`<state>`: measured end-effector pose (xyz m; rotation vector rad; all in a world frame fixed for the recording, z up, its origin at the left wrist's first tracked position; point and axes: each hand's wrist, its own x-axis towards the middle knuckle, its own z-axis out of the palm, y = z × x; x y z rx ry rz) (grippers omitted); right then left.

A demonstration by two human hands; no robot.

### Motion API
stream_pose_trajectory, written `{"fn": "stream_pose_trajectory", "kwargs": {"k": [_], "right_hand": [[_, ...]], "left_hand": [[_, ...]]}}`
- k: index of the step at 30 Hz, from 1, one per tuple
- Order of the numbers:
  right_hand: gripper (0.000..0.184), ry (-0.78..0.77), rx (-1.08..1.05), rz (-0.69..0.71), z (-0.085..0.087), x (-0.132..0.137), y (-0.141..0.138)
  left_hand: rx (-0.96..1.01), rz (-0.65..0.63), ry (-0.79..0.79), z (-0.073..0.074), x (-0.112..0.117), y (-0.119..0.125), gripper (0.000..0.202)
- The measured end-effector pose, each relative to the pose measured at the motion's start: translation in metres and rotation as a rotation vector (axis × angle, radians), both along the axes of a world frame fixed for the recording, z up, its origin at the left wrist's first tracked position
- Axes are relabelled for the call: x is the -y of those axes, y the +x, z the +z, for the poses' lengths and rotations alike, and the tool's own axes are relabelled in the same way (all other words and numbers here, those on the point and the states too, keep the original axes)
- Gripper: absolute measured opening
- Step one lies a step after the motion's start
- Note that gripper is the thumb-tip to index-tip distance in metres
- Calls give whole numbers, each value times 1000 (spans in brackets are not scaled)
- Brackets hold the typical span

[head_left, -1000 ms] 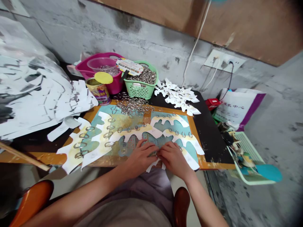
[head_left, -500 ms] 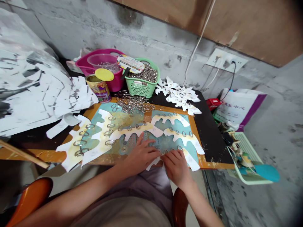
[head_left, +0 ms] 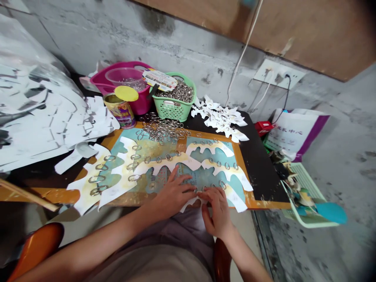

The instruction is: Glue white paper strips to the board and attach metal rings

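Observation:
A white scalloped strip [head_left: 233, 197] with metal rings along its edge lies at the front of the board, partly covered by my hands. My left hand [head_left: 175, 194] rests open beside it, fingers spread, its fingertips towards the strip's left part. Over the middle of that strip lies my right hand [head_left: 216, 205], its fingers stretched leftward and its thumb apart. The right fingertips are close to a metal ring [head_left: 203, 189]; whether they touch it is unclear. Another scalloped strip [head_left: 188, 159] with rings lies just beyond my left fingers.
Loose metal rings [head_left: 166, 130] are heaped at the back. Behind stand a green basket [head_left: 173, 109] of rings, a magenta basket [head_left: 143, 100] and an open can [head_left: 125, 113]. White cut pieces [head_left: 220, 117] pile at back right. A stick [head_left: 29, 194] juts in at left.
My right hand has opened somewhat: its thumb has come away from the fingers, which now stretch leftward. My left hand stays nearly in place. The whole view has shifted slightly.

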<state>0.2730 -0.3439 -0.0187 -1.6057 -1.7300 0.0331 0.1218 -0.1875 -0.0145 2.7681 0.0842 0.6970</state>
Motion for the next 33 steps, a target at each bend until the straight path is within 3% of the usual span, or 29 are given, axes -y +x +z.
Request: {"fn": "stream_pose_trajectory", "kwargs": {"k": [7, 11, 13, 17, 20, 27, 31, 33], "right_hand": [[56, -4, 64, -78, -3, 4, -8], [52, -11, 52, -83, 1, 3, -10], [49, -12, 51, -78, 0, 3, -10], [51, -14, 70, -69, -4, 4, -9], [50, -21, 84, -88, -4, 5, -10], [40, -65, 96, -141, 5, 4, -13], [36, -76, 84, -141, 6, 3, -14], [36, -72, 91, -140, 6, 3, -15]], "left_hand": [[-36, -38, -121, 10, 1, -1, 29], [150, 20, -190, 21, -6, -3, 33], [132, 26, -136, 25, -12, -1, 34], [-102, -147, -8, 26, -19, 10, 40], [-149, -198, 28, 23, -19, 14, 28], [-124, -99, 46, 15, -16, -13, 19], [-91, -30, -30, 24, -18, -27, 22], [-98, -12, -73, 30, -16, -24, 33]]}}
